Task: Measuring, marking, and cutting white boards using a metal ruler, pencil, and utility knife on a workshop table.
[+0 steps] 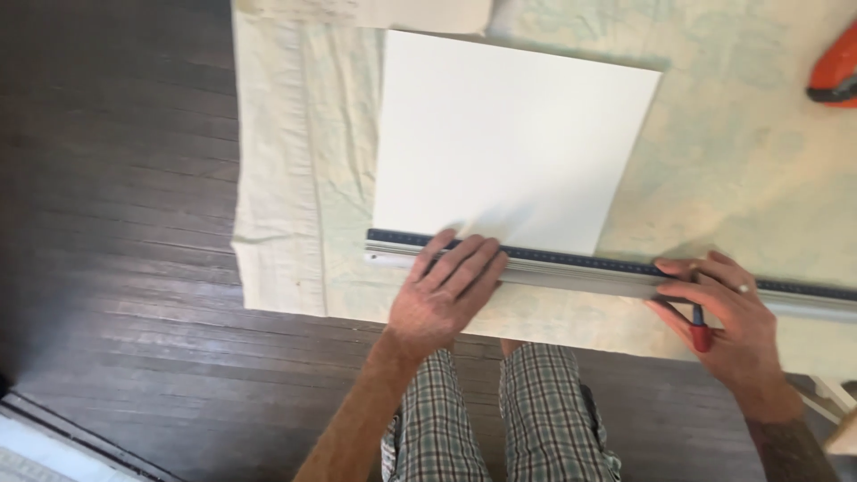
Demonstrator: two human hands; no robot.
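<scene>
a: how far along was it?

b: the white sheet (509, 134) lay flat on the pale cloth (277, 178), and the long ruler (580, 266) was already set across its near edge. the left hand (444, 295) pressed down on the ruler, fingers spread flat, gripping nothing. the right hand (728, 312) sat at the ruler's far end, fingers curled around a thin tool with a red handle (701, 336).

a: any line or cut made yet?

b: none showed on the sheet. the tool sat beside the ruler, past the sheet's right corner, so i judged the stroke along the edge was not yet done.

a: what couldn't you see?

b: the tool's tip was hidden under the fingers, so it may have been a knife or a pen; i couldn't tell. the ruler ran out of frame on the right. an orange thing (835, 71) at the top right was cut off. the sheet's near edge was hidden under the ruler, and the picture was a bit blurred.
</scene>
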